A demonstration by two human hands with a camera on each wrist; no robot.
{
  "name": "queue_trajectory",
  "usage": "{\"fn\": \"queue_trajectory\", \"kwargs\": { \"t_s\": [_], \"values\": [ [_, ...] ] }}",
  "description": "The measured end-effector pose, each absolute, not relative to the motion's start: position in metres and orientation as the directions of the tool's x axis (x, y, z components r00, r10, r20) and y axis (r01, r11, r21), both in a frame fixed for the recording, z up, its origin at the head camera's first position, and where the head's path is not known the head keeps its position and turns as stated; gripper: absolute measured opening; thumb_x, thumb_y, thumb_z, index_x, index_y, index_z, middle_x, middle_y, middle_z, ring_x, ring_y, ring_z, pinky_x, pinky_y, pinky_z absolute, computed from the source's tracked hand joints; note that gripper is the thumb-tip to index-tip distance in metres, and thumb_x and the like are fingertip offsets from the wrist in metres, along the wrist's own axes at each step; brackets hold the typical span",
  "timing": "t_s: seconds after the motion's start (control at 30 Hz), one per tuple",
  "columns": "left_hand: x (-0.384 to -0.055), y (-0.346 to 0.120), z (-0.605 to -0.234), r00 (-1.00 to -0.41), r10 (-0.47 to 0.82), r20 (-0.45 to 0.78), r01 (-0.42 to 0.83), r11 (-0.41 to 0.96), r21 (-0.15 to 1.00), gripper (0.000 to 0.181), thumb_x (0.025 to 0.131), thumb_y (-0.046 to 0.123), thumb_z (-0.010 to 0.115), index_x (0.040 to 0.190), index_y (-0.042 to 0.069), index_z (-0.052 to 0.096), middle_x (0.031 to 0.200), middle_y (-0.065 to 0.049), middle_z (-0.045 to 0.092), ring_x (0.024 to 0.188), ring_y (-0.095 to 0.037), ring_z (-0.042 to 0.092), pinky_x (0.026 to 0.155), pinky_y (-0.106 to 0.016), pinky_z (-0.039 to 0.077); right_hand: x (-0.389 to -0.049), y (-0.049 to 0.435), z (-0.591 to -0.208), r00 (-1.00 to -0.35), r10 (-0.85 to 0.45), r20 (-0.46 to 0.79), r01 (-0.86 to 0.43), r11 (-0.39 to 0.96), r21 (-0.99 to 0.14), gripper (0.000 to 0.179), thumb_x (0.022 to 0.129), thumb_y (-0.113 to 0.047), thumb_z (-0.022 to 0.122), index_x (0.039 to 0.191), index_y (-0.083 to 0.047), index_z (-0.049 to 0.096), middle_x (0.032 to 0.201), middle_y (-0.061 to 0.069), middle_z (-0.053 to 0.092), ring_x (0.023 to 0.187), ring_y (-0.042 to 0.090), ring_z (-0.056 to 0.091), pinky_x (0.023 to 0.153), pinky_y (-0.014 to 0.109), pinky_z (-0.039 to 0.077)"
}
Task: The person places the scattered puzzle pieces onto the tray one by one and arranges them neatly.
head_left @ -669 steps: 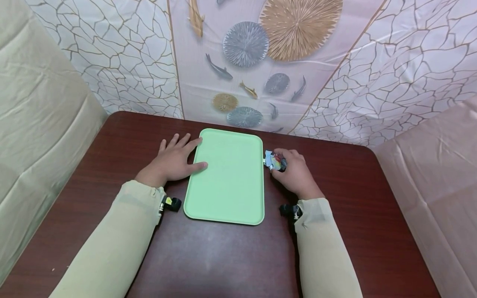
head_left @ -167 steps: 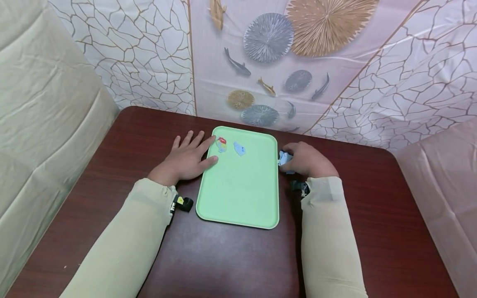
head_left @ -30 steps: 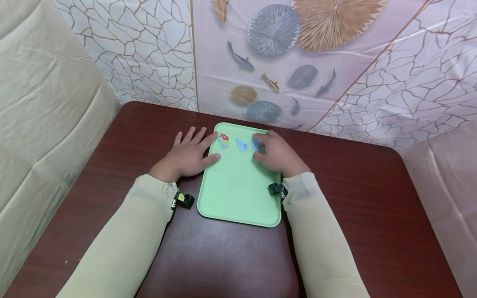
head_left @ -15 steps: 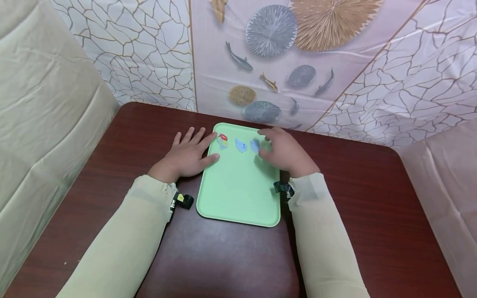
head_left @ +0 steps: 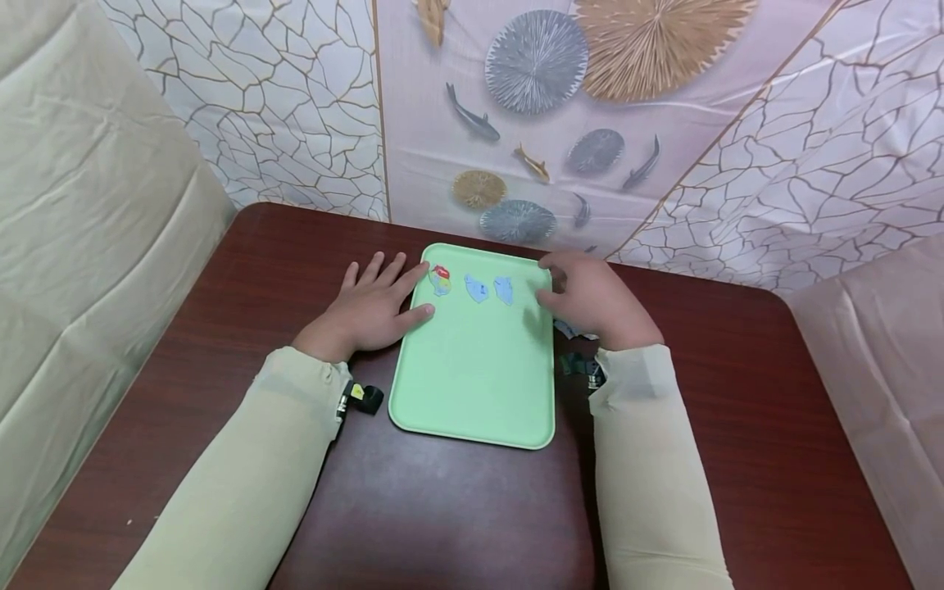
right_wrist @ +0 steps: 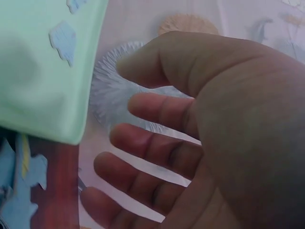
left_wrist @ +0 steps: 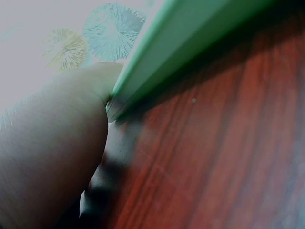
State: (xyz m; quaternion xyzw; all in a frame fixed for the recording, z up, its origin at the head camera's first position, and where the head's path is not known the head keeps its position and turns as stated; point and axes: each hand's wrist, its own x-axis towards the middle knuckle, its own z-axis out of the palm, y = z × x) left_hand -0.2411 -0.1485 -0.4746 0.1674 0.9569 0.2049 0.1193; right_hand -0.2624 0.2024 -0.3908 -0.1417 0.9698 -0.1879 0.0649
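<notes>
A light green tray lies on the table. Across its far part sit three flat puzzle pieces in a row: a red, yellow and blue one, a light blue one and another light blue one. My left hand rests spread on the tray's left edge, thumb over the rim. Above the right edge hovers my right hand, its fingers bent loosely and nothing between them in the right wrist view. More puzzle pieces lie on the table right beside the tray, partly hidden under that hand.
The dark red-brown table reaches back to a patterned cloth backdrop. Pale cloth hangs on the left and right. Each wrist carries a small black camera, such as the left camera.
The tray held no pieces at first, then two, now three. Within the last second my right hand let go of the third piece and moved right. My left hand stayed put.
</notes>
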Motion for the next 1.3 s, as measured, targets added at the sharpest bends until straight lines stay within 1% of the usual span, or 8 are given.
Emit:
{"fn": "queue_trajectory", "kwargs": {
  "t_s": [0.17,0.27,0.37,0.57,0.77,0.87,1.03,1.3],
  "values": [
    [-0.241,-0.148,-0.474,-0.914,0.370,-0.164,0.270,0.859,0.435,0.083,0.113,0.076,0.037,0.182,0.040,0.011,0.192,-0.012,0.003,0.177,-0.045,-0.008,0.137,-0.074,-0.007,-0.258,0.213,-0.382,-0.955,-0.276,-0.114,-0.211,0.893,-0.397,0.041,0.105,-0.025,0.073,0.141,-0.005,0.072,0.134,0.017,0.074,0.123,0.035,0.069,0.110,0.060,0.055],
    [-0.241,-0.149,-0.476,-0.915,0.369,-0.162,0.270,0.861,0.432,0.083,0.112,0.077,0.038,0.182,0.041,0.011,0.192,-0.012,0.003,0.177,-0.045,-0.007,0.137,-0.073,-0.006,-0.257,0.219,-0.379,-0.955,-0.261,-0.139,-0.189,0.900,-0.392,0.039,0.105,-0.025,0.073,0.139,-0.005,0.072,0.134,0.016,0.074,0.125,0.036,0.068,0.111,0.060,0.055],
    [-0.241,-0.149,-0.475,-0.915,0.370,-0.161,0.272,0.860,0.432,0.083,0.112,0.078,0.036,0.182,0.041,0.011,0.192,-0.012,0.003,0.177,-0.045,-0.007,0.137,-0.074,-0.007,-0.255,0.224,-0.377,-0.956,-0.246,-0.162,-0.168,0.907,-0.387,0.037,0.102,-0.023,0.074,0.135,-0.006,0.073,0.130,0.016,0.074,0.113,0.035,0.071,0.102,0.057,0.059],
    [-0.241,-0.149,-0.476,-0.914,0.370,-0.165,0.271,0.861,0.431,0.084,0.112,0.079,0.035,0.182,0.041,0.010,0.192,-0.012,0.002,0.177,-0.045,-0.008,0.137,-0.074,-0.007,-0.249,0.232,-0.376,-0.928,-0.197,-0.316,-0.052,0.909,-0.413,0.033,0.100,-0.020,0.072,0.131,-0.009,0.070,0.125,0.013,0.071,0.077,0.037,0.076,0.066,0.052,0.067],
    [-0.240,-0.149,-0.475,-0.913,0.372,-0.164,0.271,0.858,0.436,0.084,0.112,0.079,0.035,0.182,0.040,0.010,0.192,-0.012,0.002,0.177,-0.045,-0.008,0.137,-0.074,-0.008,-0.248,0.233,-0.377,-0.910,-0.189,-0.369,-0.019,0.908,-0.418,0.027,0.094,-0.012,0.073,0.121,-0.012,0.071,0.112,0.011,0.071,0.077,0.036,0.075,0.064,0.051,0.067],
    [-0.240,-0.149,-0.475,-0.915,0.372,-0.159,0.273,0.857,0.437,0.083,0.112,0.079,0.035,0.182,0.041,0.010,0.192,-0.012,0.002,0.177,-0.045,-0.008,0.137,-0.074,-0.008,-0.249,0.232,-0.380,-0.907,-0.197,-0.373,-0.032,0.914,-0.405,0.028,0.092,-0.009,0.073,0.119,-0.011,0.072,0.107,0.011,0.070,0.070,0.034,0.074,0.063,0.047,0.065],
    [-0.241,-0.149,-0.476,-0.918,0.365,-0.154,0.269,0.861,0.432,0.083,0.112,0.078,0.036,0.182,0.042,0.009,0.192,-0.011,0.003,0.177,-0.043,-0.008,0.138,-0.072,-0.006,-0.252,0.230,-0.386,-0.912,-0.201,-0.358,-0.058,0.926,-0.373,0.027,0.093,-0.007,0.074,0.119,-0.012,0.074,0.108,0.010,0.072,0.064,0.028,0.070,0.063,0.041,0.061],
    [-0.242,-0.149,-0.476,-0.916,0.368,-0.159,0.271,0.860,0.433,0.083,0.112,0.078,0.036,0.182,0.041,0.009,0.192,-0.012,0.003,0.177,-0.044,-0.008,0.137,-0.073,-0.007,-0.253,0.231,-0.392,-0.916,-0.186,-0.356,-0.056,0.937,-0.344,0.018,0.095,-0.007,0.073,0.112,-0.013,0.076,0.107,0.009,0.076,0.071,0.028,0.069,0.062,0.041,0.058]
  ]
}}
